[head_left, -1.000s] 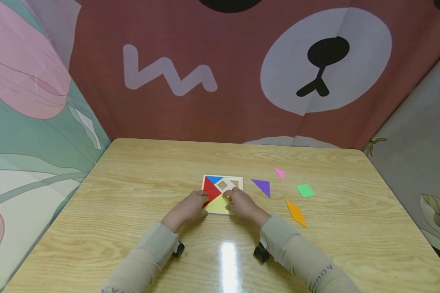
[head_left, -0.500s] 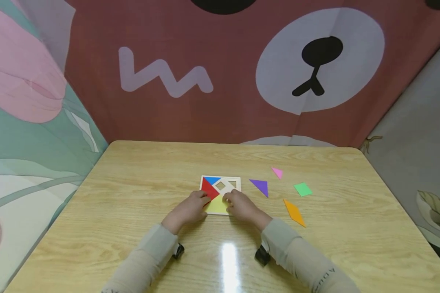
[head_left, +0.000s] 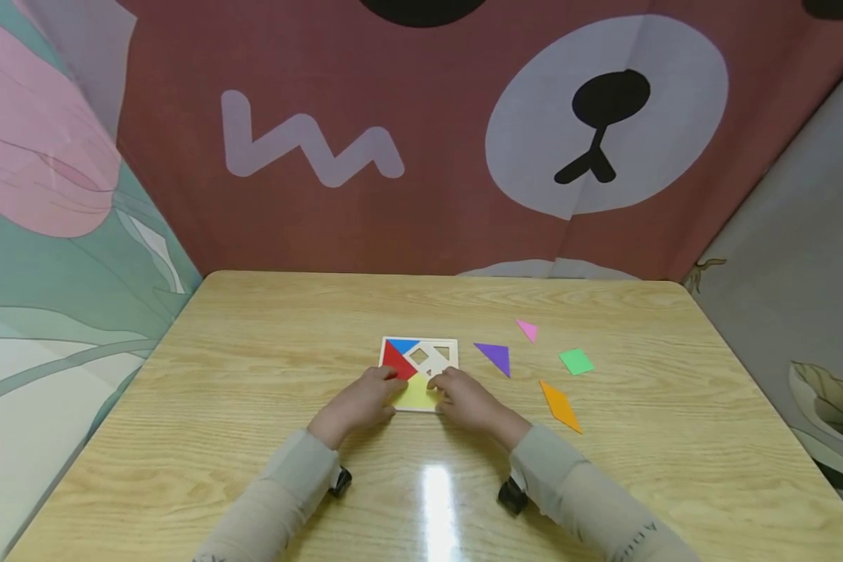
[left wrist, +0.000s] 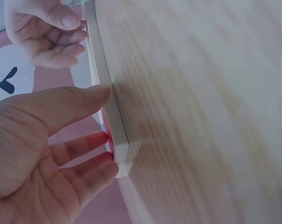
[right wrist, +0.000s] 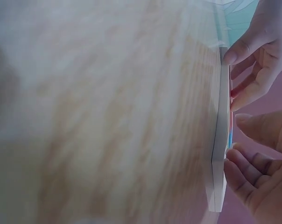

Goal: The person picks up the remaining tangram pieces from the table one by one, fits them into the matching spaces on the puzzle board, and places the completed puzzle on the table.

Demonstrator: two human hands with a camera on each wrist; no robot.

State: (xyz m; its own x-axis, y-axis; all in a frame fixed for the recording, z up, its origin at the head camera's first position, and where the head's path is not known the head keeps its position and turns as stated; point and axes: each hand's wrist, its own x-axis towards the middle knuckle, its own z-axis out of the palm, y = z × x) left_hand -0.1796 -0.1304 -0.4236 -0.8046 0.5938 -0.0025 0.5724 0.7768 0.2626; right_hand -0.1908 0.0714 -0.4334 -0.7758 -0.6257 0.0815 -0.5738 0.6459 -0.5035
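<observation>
A white tangram board (head_left: pixel 455 351) lies on the table between both hands. Fitted in it are a red triangle (head_left: pixel 396 361), a blue triangle (head_left: pixel 401 344) and a yellow triangle (head_left: pixel 416 395); cut-outs show at the upper right. The left hand (head_left: pixel 364 398) holds the board's near left corner, its thumb against the near edge and fingertips over the red triangle. Beside the board's right side, the right hand (head_left: pixel 469 400) has loosely bent fingers, their tips at the yellow triangle's right part. In the right wrist view its thumb (right wrist: pixel 260 128) stands apart from its fingers, with nothing between them.
Loose to the right of the board lie a purple triangle (head_left: pixel 497 358), a pink triangle (head_left: pixel 528 329), a green square (head_left: pixel 577 361) and an orange parallelogram (head_left: pixel 560 407). The wooden table (head_left: pixel 288 328) ends at a printed curtain (head_left: pixel 435 226) behind.
The left fingers have slid slightly right over the red triangle. The right hand has shifted a little to the right of the board, baring a small cut-out. The head view has turned slightly.
</observation>
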